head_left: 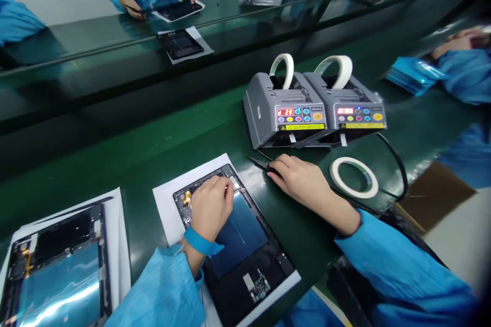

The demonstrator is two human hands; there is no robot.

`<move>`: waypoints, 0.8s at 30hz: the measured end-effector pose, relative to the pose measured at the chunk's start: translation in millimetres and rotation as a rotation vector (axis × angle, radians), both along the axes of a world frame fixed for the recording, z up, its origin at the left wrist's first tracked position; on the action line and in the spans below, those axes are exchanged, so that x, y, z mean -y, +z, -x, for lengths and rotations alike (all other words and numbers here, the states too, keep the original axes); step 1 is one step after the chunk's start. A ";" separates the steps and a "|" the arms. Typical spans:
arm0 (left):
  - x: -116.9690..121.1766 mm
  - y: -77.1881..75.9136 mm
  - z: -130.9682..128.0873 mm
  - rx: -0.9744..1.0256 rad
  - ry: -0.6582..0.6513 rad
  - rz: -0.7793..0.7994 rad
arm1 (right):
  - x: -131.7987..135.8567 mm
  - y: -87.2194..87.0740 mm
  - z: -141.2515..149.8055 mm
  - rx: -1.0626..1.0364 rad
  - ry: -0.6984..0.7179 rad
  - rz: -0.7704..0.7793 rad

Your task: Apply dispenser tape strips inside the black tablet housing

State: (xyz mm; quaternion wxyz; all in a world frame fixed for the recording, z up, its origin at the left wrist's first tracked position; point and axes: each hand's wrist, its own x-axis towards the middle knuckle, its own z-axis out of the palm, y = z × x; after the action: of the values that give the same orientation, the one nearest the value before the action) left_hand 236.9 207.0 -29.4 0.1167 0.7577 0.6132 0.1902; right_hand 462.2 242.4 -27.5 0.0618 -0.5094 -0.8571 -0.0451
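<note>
Your left hand lies curled on the upper end of the opened tablet, fingertips bent down and pressing near its top edge beside the small orange connector; whether they pinch anything under them you cannot tell. The tablet rests on a white sheet just in front of you. Your right hand lies on the belt with its fingers closed loosely around black tweezers, their tip pointing left toward the sheet. You look to be seating or holding down a part at the tablet's top, and the next move probably calls for a steady, fine placement with the tweezers while the left hand keeps the tablet from sliding. The surface is a dark green conveyor belt. Two grey tape dispensers stand just beyond your right hand, a loose tape roll beside it, a second opened tablet to your left. People in blue coats work along a parallel belt beyond.
</note>
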 end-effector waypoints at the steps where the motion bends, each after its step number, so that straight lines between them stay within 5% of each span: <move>1: 0.7 0.2 -0.2 0.004 0.002 0.002 | -1.0 0.0 1.9 -0.021 0.009 0.018; 6: 6.8 -2.8 -0.7 -0.001 0.008 0.007 | 2.6 -1.5 -2.0 -0.237 0.083 0.094; 11: 9.6 -7.9 -0.6 -0.026 0.019 0.007 | -8.2 -2.2 9.4 -0.624 0.169 0.376; 19: 8.5 -5.6 -1.2 -0.007 -0.007 0.035 | -28.5 -7.7 22.7 -0.268 0.284 0.157; 24: 5.0 -3.5 -1.6 0.004 -0.017 0.052 | -33.6 -6.5 11.2 -0.224 0.317 0.217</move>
State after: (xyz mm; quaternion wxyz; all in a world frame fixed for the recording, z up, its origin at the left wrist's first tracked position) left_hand 238.5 202.0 -32.9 0.1393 0.7591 0.6115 0.1746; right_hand 451.1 276.0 -34.0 0.1079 -0.3738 -0.9140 0.1146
